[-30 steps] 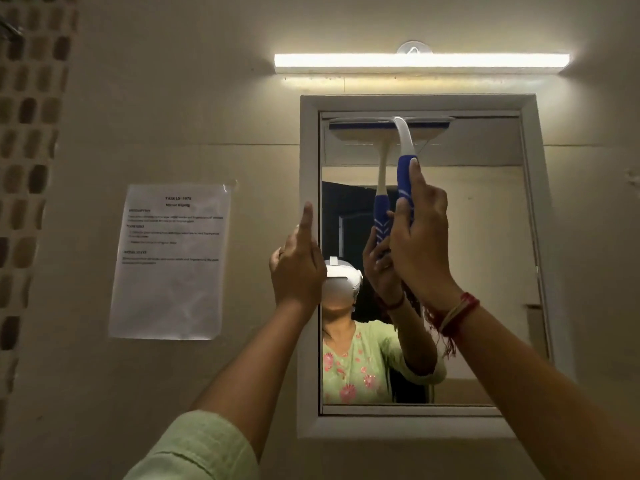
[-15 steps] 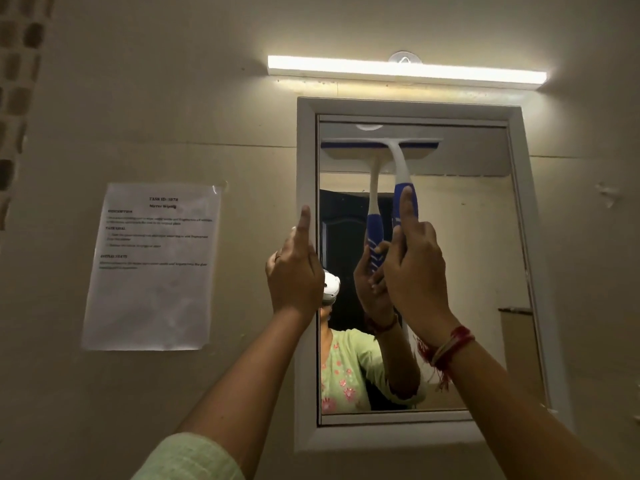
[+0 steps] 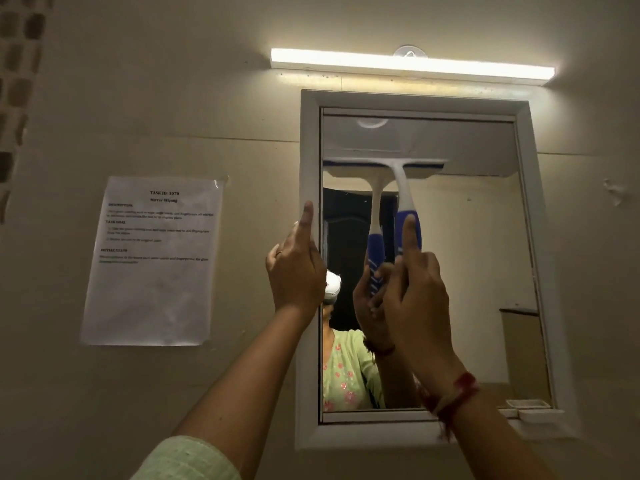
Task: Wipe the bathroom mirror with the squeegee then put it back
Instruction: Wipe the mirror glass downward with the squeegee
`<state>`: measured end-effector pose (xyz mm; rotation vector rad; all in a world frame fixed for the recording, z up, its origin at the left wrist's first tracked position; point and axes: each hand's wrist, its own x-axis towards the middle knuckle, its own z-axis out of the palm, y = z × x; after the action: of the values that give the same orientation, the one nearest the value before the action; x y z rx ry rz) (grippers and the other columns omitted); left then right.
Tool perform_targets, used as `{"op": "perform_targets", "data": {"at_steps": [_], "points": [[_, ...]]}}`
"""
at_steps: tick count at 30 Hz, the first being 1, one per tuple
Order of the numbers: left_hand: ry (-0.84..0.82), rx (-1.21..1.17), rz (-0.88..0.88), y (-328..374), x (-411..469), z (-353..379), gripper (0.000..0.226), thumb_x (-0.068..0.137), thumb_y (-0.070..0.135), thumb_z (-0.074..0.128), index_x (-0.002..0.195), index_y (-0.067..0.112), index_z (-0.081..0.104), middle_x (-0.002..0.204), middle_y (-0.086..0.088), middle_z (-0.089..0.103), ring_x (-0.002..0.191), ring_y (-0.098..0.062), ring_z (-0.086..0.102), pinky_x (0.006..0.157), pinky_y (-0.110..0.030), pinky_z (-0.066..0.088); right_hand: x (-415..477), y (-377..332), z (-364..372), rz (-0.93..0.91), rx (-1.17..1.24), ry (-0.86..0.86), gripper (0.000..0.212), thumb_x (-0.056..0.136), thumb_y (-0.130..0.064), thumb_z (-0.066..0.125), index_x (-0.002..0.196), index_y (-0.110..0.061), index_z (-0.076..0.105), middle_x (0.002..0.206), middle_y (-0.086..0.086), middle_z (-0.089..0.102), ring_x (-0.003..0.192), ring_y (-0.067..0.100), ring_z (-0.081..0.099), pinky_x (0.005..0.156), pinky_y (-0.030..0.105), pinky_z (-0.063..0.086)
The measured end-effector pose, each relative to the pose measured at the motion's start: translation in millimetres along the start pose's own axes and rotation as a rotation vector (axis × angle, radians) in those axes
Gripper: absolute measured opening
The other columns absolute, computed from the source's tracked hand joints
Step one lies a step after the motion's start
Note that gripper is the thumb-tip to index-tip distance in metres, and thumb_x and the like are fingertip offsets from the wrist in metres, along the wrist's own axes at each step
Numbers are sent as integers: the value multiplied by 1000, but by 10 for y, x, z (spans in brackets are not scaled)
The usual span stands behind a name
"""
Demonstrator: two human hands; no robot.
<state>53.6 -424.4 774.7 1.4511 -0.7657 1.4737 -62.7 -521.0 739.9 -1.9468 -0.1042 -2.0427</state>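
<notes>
A white-framed mirror (image 3: 485, 258) hangs on the beige wall. The squeegee (image 3: 403, 188) has a white neck, a blue handle and a blue-edged blade, which lies flat on the glass in the upper left part. My right hand (image 3: 414, 289) is shut on the blue handle, its forefinger stretched up along it. My left hand (image 3: 294, 268) rests on the mirror's left frame edge, forefinger pointing up, other fingers curled. The glass reflects the squeegee, both arms and a person in a green top.
A lit tube light (image 3: 412, 65) runs above the mirror. A printed task sheet (image 3: 152, 261) is taped to the wall on the left. A small white tray (image 3: 533, 408) sits at the mirror's lower right corner. Patterned tiles (image 3: 14, 98) line the far left.
The squeegee blade has slid down the glass from the mirror's top edge. My right hand came down with it. My left hand stayed on the frame.
</notes>
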Motion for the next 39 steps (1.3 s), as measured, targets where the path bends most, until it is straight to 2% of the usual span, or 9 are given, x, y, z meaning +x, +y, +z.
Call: {"op": "perform_targets", "data": {"at_steps": [4, 9, 11, 15, 19, 25, 31, 36, 39], "points": [[20, 29, -22, 4, -12, 11, 48, 98, 20, 36, 140, 35, 17, 106, -10, 68, 95, -20, 63, 107, -51, 29, 151, -21, -68, -24, -28, 12, 61, 95, -19, 40, 147, -26, 10, 99, 3, 46, 71, 6, 51, 63, 8, 40], [34, 25, -7, 8, -13, 9, 49, 98, 18, 36, 140, 33, 17, 102, -15, 68, 89, -24, 63, 100, -53, 37, 421, -100, -48, -7, -36, 21, 59, 96, -19, 39, 147, -24, 11, 107, 13, 51, 83, 19, 60, 75, 29, 55], [32, 12, -3, 14, -14, -2, 48, 98, 17, 36, 139, 33, 17, 99, -18, 68, 85, -25, 64, 96, -52, 41, 273, -44, -61, -9, -27, 2, 60, 95, -18, 41, 147, -24, 10, 107, 14, 52, 81, 18, 60, 75, 27, 55], [30, -19, 1, 41, -14, -18, 47, 97, 16, 38, 139, 30, 20, 93, -20, 68, 76, -28, 62, 85, -53, 47, -130, 55, -86, -15, -26, -32, 61, 94, -21, 42, 147, -22, 12, 106, 13, 53, 78, 10, 55, 71, 8, 41], [37, -16, 4, 46, -23, -24, 47, 97, 16, 37, 138, 30, 20, 93, -20, 68, 75, -28, 62, 82, -53, 48, 81, -13, -74, -13, -22, 0, 62, 95, -17, 44, 147, -24, 10, 107, 15, 52, 81, 15, 57, 75, 22, 50], [22, -10, -2, 32, -25, -33, 46, 98, 15, 37, 141, 25, 24, 92, -20, 68, 73, -27, 60, 79, -53, 49, 261, -97, -44, 4, -12, 8, 61, 95, -17, 41, 147, -24, 10, 107, 16, 52, 80, 18, 60, 75, 29, 55], [18, -19, 4, 23, -23, -37, 46, 98, 16, 39, 142, 24, 27, 95, -18, 68, 74, -24, 61, 80, -53, 49, -371, 25, -86, 0, -33, -46, 60, 94, -25, 39, 147, -21, 12, 104, 11, 53, 75, 6, 54, 69, 3, 35], [34, -29, 3, 36, -30, -30, 46, 97, 14, 40, 141, 22, 29, 93, -18, 68, 73, -25, 61, 79, -53, 50, -85, -48, -81, -3, -25, -18, 60, 94, -22, 40, 147, -23, 10, 108, 15, 52, 81, 18, 59, 78, 30, 54], [36, -30, -4, 49, -30, -35, 45, 97, 15, 40, 141, 21, 31, 91, -16, 68, 71, -23, 60, 79, -53, 50, -46, -28, -77, 8, -49, -30, 62, 94, -20, 44, 146, -22, 11, 109, 16, 53, 84, 22, 61, 80, 34, 55]]}}
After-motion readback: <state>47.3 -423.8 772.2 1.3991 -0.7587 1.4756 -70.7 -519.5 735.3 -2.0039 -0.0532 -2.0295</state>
